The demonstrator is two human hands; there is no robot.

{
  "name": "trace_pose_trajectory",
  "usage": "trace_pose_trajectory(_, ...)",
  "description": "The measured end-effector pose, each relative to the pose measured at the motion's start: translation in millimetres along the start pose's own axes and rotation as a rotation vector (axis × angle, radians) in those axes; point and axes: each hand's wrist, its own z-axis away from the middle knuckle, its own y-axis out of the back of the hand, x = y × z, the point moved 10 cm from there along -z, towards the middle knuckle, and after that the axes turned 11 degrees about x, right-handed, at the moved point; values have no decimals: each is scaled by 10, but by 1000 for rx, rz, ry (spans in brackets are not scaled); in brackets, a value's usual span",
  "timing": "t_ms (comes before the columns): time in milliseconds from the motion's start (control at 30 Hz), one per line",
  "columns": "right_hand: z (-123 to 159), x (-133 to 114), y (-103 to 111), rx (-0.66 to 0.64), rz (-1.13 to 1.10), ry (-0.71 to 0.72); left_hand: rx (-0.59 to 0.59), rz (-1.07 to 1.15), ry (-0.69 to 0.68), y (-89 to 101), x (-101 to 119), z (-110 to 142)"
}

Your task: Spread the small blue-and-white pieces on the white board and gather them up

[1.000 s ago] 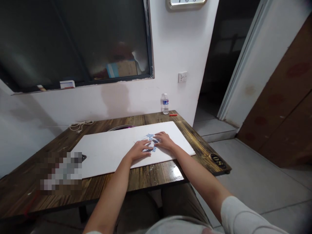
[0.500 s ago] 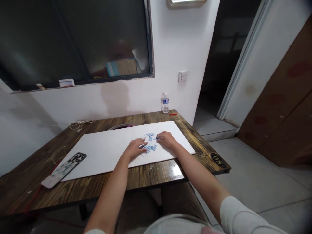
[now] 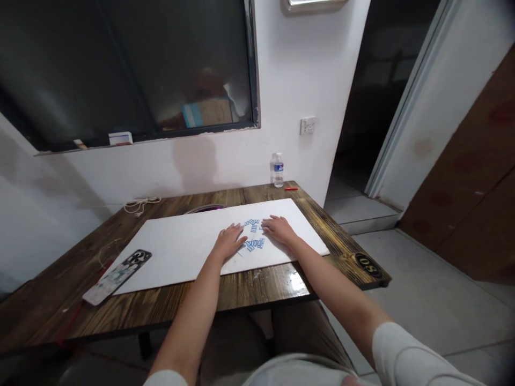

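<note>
Several small blue-and-white rectangular pieces (image 3: 254, 228) lie in a loose cluster on a white board (image 3: 181, 249). They are too small to tell what they are. My left hand (image 3: 229, 241) rests palm down at the cluster's left side, its fingers stretched forward and its thumb apart, reaching over the edge of the nearer pieces. To the right of the cluster, my right hand (image 3: 279, 230) lies palm down with its fingers extended toward the pieces. Its fingertips partly cover one of them. Neither hand visibly grips anything.
The board lies on a dark wooden table (image 3: 257, 292). On its left end rests a phone in a patterned case (image 3: 118, 276). A clear bottle (image 3: 278, 174) and a red marker (image 3: 291, 188) are at the back right. White cable (image 3: 140, 205) lies coiled at the back left.
Both hands' fingers have straightened and flattened on the board. The dark bit at my right fingertips is now mostly covered. The whole view has shifted slightly, with things appearing further right.
</note>
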Motion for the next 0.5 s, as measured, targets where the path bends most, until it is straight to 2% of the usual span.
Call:
trace_pose_trajectory(100, -64, -146, -22, -15, -8, 43, -14, -2, -6, -8, 22, 1)
trace_pose_trajectory(333, -323, -369, -217, -118, 11, 85, 119, 53, 13, 234, 1, -23)
trace_pose_trajectory(433, -360, -406, -280, -147, 4, 119, 117, 70, -15, 194, 10, -19)
trace_pose_trajectory(500, -338, -395, -285, -153, 7, 134, 55, 72, -46, 81, 26, -1)
